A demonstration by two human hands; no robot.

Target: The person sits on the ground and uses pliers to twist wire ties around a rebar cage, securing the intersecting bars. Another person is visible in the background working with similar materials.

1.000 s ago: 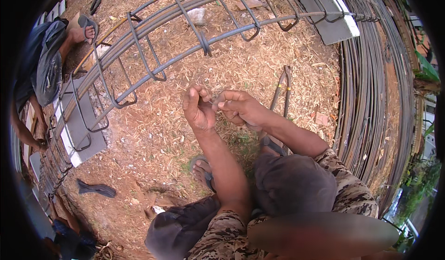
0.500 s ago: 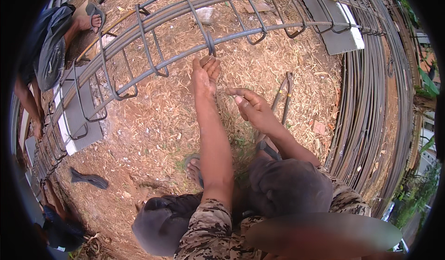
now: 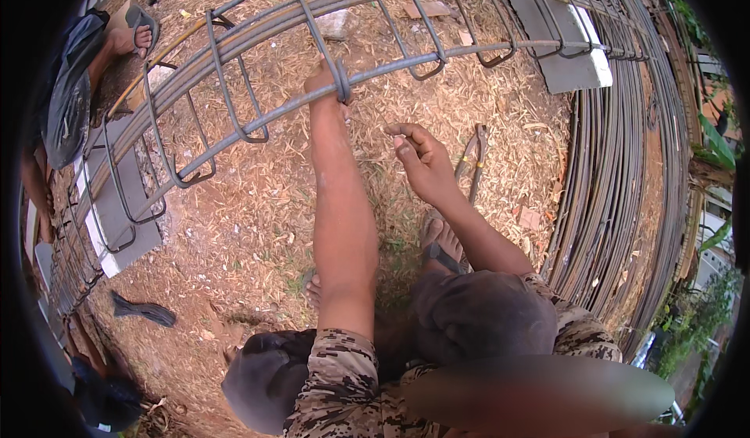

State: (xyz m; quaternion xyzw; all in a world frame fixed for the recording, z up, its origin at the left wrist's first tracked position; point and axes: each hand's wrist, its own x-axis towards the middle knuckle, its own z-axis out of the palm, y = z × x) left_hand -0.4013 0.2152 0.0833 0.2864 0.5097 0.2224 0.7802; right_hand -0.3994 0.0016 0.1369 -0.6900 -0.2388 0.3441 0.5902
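A long cage of steel reinforcing bars with bent stirrups [image 3: 275, 112] crosses in front of me. My left hand [image 3: 320, 79] reaches through beneath its near bar, beside a stirrup [image 3: 337, 79]. The bar and the wrist's angle hide most of its fingers, so their state does not show. My right hand [image 3: 422, 157] is held in the air, nearer to me and apart from the cage. Its thumb and forefinger are drawn together. Anything between them is too thin to make out. Long-handled pincers [image 3: 478, 157] with yellow bands lie on the ground just beyond the right hand.
White-and-grey blocks [image 3: 574, 67] support the cage at both ends. Many long steel rods [image 3: 609, 204] lie along the right. A dark bundle of wire [image 3: 143, 310] lies on the left. One person's foot [image 3: 134, 40] shows at upper left, another person [image 3: 101, 387] at lower left.
My left hand has moved forward, from in front of the near bar to under and past it. The right hand has stayed nearly in place, its fingertips still together.
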